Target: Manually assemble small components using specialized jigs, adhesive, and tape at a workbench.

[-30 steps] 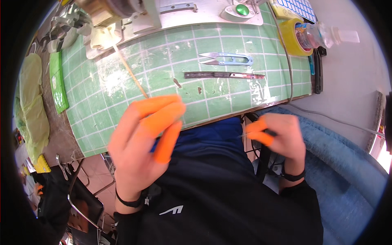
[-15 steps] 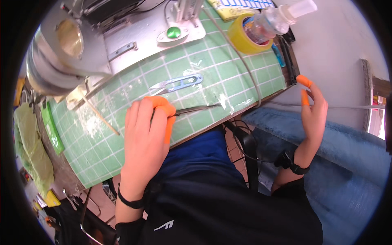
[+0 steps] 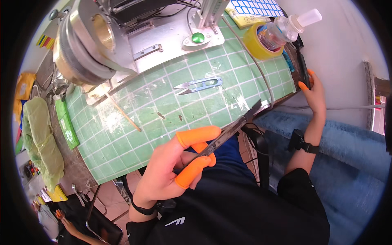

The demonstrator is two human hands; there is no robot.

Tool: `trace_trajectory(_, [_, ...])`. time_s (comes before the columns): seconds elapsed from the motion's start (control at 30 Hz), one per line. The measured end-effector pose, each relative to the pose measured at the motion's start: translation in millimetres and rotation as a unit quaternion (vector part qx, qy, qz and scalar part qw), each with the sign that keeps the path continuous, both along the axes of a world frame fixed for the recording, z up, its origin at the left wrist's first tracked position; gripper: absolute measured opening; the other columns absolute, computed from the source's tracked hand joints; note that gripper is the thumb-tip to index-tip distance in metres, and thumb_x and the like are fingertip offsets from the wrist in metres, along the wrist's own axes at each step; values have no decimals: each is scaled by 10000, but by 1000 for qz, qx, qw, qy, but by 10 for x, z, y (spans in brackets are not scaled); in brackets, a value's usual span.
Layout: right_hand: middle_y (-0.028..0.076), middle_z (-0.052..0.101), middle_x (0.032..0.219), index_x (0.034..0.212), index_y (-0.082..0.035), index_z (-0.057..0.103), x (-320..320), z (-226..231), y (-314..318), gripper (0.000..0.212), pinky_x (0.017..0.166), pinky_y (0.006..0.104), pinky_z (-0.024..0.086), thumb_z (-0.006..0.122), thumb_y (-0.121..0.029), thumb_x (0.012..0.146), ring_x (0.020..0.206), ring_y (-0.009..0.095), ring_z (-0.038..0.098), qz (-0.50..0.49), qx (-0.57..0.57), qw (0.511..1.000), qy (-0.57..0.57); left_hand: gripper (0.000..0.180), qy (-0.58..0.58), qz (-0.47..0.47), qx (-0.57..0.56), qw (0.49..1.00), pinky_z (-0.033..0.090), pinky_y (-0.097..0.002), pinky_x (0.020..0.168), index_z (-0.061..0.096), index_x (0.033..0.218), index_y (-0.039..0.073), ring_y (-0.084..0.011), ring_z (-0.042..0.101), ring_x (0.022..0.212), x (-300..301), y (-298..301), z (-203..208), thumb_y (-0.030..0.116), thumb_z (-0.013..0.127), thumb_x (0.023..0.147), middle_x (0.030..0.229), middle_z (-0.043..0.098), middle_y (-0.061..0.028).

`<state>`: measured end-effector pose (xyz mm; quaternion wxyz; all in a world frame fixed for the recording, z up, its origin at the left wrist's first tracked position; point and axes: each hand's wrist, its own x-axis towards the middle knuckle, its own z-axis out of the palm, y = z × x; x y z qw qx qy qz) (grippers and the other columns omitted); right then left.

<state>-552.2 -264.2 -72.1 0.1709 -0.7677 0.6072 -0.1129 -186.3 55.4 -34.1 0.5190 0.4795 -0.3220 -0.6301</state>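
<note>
My left hand, with orange finger cots, is closed around a dark, narrow flat tool. The tool slants up to the right above the mat's near edge; I cannot make out its kind. At the table's right edge, my right hand has its orange-capped fingertips on the lower end of a long black bar-like object. Blue thread snips lie on the green gridded mat, beyond my left hand. Small dark flakes are on the mat between the snips and that hand.
A metal machine with a round drum and a green button stands at the back left. Yellow tape encircles a clear bottle. A thin wooden stick, a green packet and a grey cable lie about.
My left hand has lifted the dark tool off the mat and turned toward me with it. My right hand has reached the black bar-like object. The view has shifted somewhat.
</note>
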Motion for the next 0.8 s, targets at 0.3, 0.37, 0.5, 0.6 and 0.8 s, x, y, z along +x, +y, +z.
trace_trajectory(0.3, [74,610,934,1429,46,499,317,824,998,433,718,262,469,524,-189,1066,721,113,513,-26,74,955,-286,424,-3,-20,-120,993,351,-193,473,475,1370,-50,-58,516,528,71,115,-132,-62,601,965,917,666,-140])
trace_trajectory(0.37, [128,630,1005,1458,109,423,440,949,1173,490,658,266,486,499,-169,1061,678,111,518,120,135,899,-398,359,60,1,-57,997,332,-189,480,481,1298,-23,-64,508,554,80,109,-85,-29,620,967,923,646,-125])
trace_trajectory(0.5, [248,650,1114,1425,161,401,542,841,1269,574,538,238,480,590,-197,1017,606,87,537,207,163,826,-499,232,122,56,-62,989,411,-189,616,500,1227,3,-61,549,720,75,184,-130,-2,599,1017,946,601,-57])
trace_trajectory(0.6, [242,685,1039,1326,158,468,705,821,1380,587,502,230,456,685,-251,965,531,82,521,232,230,792,-517,192,157,54,-31,986,378,-186,588,480,1187,31,-38,500,685,135,210,-75,5,582,1026,911,579,-43])
trace_trajectory(0.8, [62,704,645,867,61,707,1287,803,1542,447,493,212,454,766,-380,825,497,133,639,293,218,858,-361,194,133,80,-45,987,370,-184,574,482,1191,65,-32,494,677,186,288,-80,48,597,1035,935,599,-52])
